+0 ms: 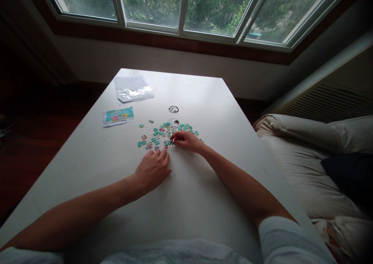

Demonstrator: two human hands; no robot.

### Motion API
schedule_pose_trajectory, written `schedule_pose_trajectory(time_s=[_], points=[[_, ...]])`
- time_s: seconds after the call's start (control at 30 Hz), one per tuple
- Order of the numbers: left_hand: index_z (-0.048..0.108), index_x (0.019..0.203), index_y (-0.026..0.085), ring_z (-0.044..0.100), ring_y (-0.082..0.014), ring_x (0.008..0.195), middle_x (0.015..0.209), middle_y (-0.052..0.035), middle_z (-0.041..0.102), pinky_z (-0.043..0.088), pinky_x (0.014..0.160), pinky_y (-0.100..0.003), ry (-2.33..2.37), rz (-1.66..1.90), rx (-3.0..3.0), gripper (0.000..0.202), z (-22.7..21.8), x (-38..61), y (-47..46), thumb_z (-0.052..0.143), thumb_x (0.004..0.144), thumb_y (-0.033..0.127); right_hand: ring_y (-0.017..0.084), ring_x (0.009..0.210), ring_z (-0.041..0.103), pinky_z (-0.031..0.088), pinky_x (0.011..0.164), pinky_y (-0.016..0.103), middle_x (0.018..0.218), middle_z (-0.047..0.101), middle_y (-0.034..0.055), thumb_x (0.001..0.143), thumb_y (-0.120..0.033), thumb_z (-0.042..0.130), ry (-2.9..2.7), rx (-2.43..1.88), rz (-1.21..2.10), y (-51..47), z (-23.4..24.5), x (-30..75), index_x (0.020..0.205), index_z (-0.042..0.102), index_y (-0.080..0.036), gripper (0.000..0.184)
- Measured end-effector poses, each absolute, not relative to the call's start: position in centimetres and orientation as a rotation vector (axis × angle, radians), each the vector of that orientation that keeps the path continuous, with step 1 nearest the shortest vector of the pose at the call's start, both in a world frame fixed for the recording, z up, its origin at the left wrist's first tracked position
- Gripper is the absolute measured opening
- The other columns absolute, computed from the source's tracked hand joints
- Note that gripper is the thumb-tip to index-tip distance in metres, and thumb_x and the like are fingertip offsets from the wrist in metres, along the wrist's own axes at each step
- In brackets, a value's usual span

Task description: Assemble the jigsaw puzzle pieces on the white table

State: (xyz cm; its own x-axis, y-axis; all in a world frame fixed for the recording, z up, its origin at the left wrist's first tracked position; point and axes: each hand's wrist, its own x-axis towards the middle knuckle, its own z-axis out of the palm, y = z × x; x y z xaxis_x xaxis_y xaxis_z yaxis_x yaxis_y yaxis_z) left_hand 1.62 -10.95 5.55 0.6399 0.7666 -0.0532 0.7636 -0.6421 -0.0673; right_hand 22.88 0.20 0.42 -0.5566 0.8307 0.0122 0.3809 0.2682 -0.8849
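Head view: we look forward and down on jigsaw pieces (159,133), spread loosely over the middle of a white table (204,97).
Left hand (153,166): palm down, thumb apart from the fingers, nothing seen clamped between them; its fingertips reach the near edge of the spread.
Right hand (188,140): curled over the spread, thumb and forefinger close about a dark piece (171,142); we cannot tell whether they pinch it or merely touch it.
Picture card (119,117): lies left of the spread, well apart from both hands, with a clear bag (134,88) beyond it.
Round fittings: we note a farther one (173,109) and a nearer one (174,123), with pieces close beside the latter.
Scatter hazard: we judge that a sideways sweep of the right wrist could push pieces out of place, since some lie just beside it.
Loss hazard: should the nearer fitting be a hole, which we cannot confirm, a careless nudge might drop a piece in.
Damage hazard: forcing mismatched tabs could, we expect, bend them.
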Motion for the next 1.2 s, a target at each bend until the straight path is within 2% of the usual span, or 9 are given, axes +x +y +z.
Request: schedule_pose_trajectory(time_s=[0.13, 0.2, 0.3, 0.37, 0.43, 0.6, 0.73, 0.83, 1.2], points=[[0.060, 0.127, 0.010, 0.059, -0.0312, 0.113, 0.145, -0.0228, 0.051, 0.041, 0.091, -0.042, -1.329, 0.118, -2.808, 0.048, 6.1, 1.5, -10.9, 0.062, 0.092, 0.042, 0.011, 0.067, 0.056, 0.042, 0.064, 0.022, 0.076, 0.066, -0.0012, 0.082, -0.019, 0.062, -2.043, -1.096, 1.256, 0.2, 0.4, 22.9, 0.107, 0.068, -0.017, 0.026], [0.064, 0.119, 0.010, 0.059, -0.0309, 0.111, 0.141, -0.0218, 0.055, 0.041, 0.091, -0.042, -1.345, 0.120, -2.808, 0.042, 6.9, 1.4, -11.0, 0.062, 0.093, 0.042, 0.012, 0.068, 0.057, 0.042, 0.066, 0.023, 0.076, 0.067, -0.0014, 0.082, -0.018, 0.062, -2.050, -1.091, 1.250, 0.0, 0.6, 22.8, 0.108, 0.066, -0.018, 0.027], [0.068, 0.102, 0.011, 0.061, -0.0295, 0.101, 0.113, -0.0167, 0.068, 0.042, 0.087, -0.042, -1.356, 0.152, -2.826, 0.035, 8.2, 1.1, -11.2, 0.057, 0.095, 0.044, 0.012, 0.071, 0.059, 0.043, 0.070, 0.023, 0.079, 0.068, -0.0012, 0.082, -0.016, 0.062, -2.089, -1.067, 1.211, -0.6, 0.9, 22.3, 0.108, 0.065, -0.019, 0.027], [0.069, 0.096, 0.012, 0.062, -0.0284, 0.094, 0.098, -0.0136, 0.069, 0.042, 0.083, -0.041, -1.364, 0.183, -2.829, 0.034, 8.7, 1.0, -11.3, 0.057, 0.096, 0.044, 0.012, 0.071, 0.058, 0.043, 0.070, 0.022, 0.081, 0.068, -0.0012, 0.082, -0.014, 0.061, -2.127, -1.052, 1.184, -1.3, 1.1, 21.8, 0.109, 0.064, -0.019, 0.027], [0.069, 0.094, 0.012, 0.062, -0.0278, 0.090, 0.092, -0.0127, 0.069, 0.042, 0.080, -0.040, -1.360, 0.220, -2.833, 0.034, 8.6, 1.0, -11.4, 0.058, 0.095, 0.045, 0.011, 0.070, 0.056, 0.041, 0.069, 0.022, 0.081, 0.068, -0.0017, 0.082, -0.013, 0.061, -2.169, -1.036, 1.159, -1.9, 1.3, 21.2, 0.110, 0.064, -0.020, 0.028], [0.069, 0.097, 0.011, 0.061, -0.0283, 0.092, 0.095, -0.0146, 0.067, 0.041, 0.078, -0.040, -1.312, 0.220, -2.833, 0.036, 7.7, 1.4, -11.7, 0.061, 0.093, 0.045, 0.010, 0.068, 0.053, 0.039, 0.066, 0.020, 0.078, 0.064, -0.0035, 0.082, -0.010, 0.061, -2.258, -0.968, 1.084, -2.5, 1.5, 20.4, 0.108, 0.064, -0.020, 0.029], [0.069, 0.099, 0.010, 0.060, -0.0290, 0.095, 0.098, -0.0156, 0.067, 0.041, 0.080, -0.041, -1.339, 0.176, -2.815, 0.036, 7.5, 1.4, -11.5, 0.061, 0.093, 0.044, 0.011, 0.068, 0.052, 0.038, 0.067, 0.021, 0.073, 0.061, -0.0031, 0.081, -0.007, 0.061, -2.316, -0.981, 0.967, -2.3, 1.6, 20.2, 0.097, 0.068, -0.019, 0.021], [0.068, 0.102, 0.010, 0.060, -0.0298, 0.096, 0.099, -0.0160, 0.067, 0.041, 0.082, -0.041, -1.363, 0.143, -2.800, 0.035, 7.4, 1.3, -11.2, 0.061, 0.093, 0.043, 0.013, 0.075, 0.055, 0.039, 0.072, 0.022, 0.077, 0.063, -0.0004, 0.080, -0.004, 0.061, -2.346, -0.973, 0.874, -2.3, 1.7, 20.1, 0.091, 0.071, -0.018, 0.020], [0.068, 0.101, 0.010, 0.061, -0.0292, 0.094, 0.098, -0.0152, 0.067, 0.040, 0.082, -0.041, -1.366, 0.182, -2.810, 0.036, 7.5, 1.4, -11.2, 0.061, 0.093, 0.044, 0.013, 0.077, 0.055, 0.040, 0.075, 0.024, 0.080, 0.063, 0.0001, 0.083, -0.008, 0.064, -2.317, -0.990, 0.799, -2.4, 0.8, 19.9, 0.093, 0.071, -0.020, 0.017]])
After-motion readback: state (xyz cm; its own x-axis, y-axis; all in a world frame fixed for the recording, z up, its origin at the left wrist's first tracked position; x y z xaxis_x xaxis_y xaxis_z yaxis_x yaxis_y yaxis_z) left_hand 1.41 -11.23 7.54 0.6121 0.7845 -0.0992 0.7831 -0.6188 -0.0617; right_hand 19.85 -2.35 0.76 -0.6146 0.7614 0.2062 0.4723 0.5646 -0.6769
